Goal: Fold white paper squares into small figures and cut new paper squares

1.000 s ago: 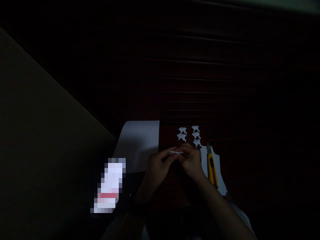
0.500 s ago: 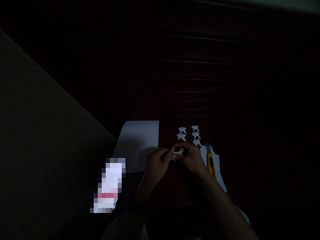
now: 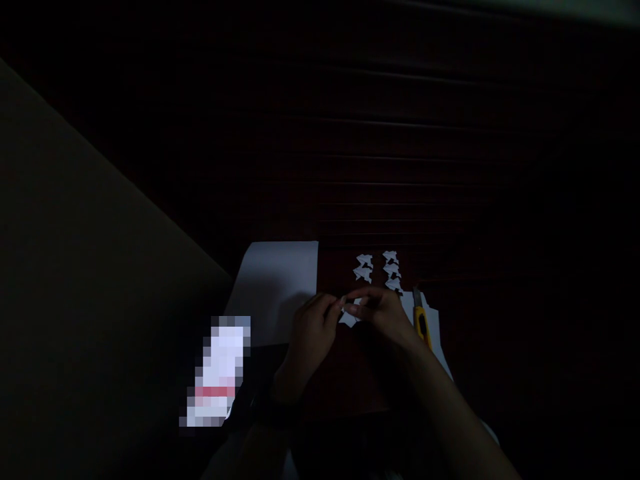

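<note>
Five folded paper shapes lie completed; left hand and right hand fingers pinch another white piece, apparently unfinished.

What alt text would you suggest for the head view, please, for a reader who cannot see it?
A person's left hand and right hand hold a small folded white paper at their fingertips in dim light. Beyond lie five folded paper pieces in two columns, with a white sheet at left and a yellow cutter on papers at right.
</note>
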{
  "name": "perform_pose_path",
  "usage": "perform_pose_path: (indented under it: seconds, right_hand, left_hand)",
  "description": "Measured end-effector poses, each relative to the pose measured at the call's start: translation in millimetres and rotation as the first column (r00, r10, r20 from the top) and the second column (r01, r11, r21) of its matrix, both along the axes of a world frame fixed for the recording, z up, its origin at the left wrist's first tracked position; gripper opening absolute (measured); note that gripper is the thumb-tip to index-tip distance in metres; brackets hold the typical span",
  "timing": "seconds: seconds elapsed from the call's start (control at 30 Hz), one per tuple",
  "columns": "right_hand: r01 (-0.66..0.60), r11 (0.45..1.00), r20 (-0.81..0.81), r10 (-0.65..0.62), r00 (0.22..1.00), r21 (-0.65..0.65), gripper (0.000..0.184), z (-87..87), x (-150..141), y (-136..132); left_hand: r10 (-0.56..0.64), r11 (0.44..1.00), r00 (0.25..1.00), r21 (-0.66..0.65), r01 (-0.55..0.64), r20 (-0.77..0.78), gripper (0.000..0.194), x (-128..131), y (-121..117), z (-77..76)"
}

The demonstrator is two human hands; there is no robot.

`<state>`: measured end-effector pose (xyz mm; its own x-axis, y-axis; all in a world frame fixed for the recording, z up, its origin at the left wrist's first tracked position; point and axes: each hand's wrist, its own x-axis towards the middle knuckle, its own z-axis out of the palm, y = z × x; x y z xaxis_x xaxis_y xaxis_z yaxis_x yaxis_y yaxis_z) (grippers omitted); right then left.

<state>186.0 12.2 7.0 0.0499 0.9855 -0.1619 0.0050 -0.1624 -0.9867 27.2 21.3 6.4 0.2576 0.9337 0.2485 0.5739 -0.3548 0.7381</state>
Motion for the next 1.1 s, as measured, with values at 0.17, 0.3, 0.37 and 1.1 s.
perform_pose_path:
  seconds: [0.17, 0.3, 0.37, 1.1]
  right_hand:
    - [0.041, 0.999, -0.063, -0.042, 0.997, -0.018, 0.029, -5.0, -1.5, 0.6]
    - [0.012, 1.000, -0.124, -0.009, 0.992, 0.024, 0.028, -5.8, -0.2, 0.5]
    - [0.019, 0.999, -0.127, -0.013, 0.992, 0.040, 0.026, -5.9, -0.6, 0.5]
    - [0.093, 0.990, -0.165, -0.075, 0.983, 0.105, 0.027, 3.6, -7.5, -1.7]
  left_hand:
    - [-0.029, 0.997, 0.999, -0.072, 0.033, 0.046, 0.026, 1.5, 0.1, -0.9]
    - [-0.030, 0.990, 0.995, -0.131, 0.043, 0.095, 0.028, 2.3, -0.3, -0.5]
    - [-0.030, 0.988, 0.994, -0.147, 0.046, 0.108, 0.026, 3.1, -1.6, 1.0]
    - [-0.002, 0.968, 0.949, -0.238, 0.081, 0.314, 0.026, 5.0, -3.6, -0.9]
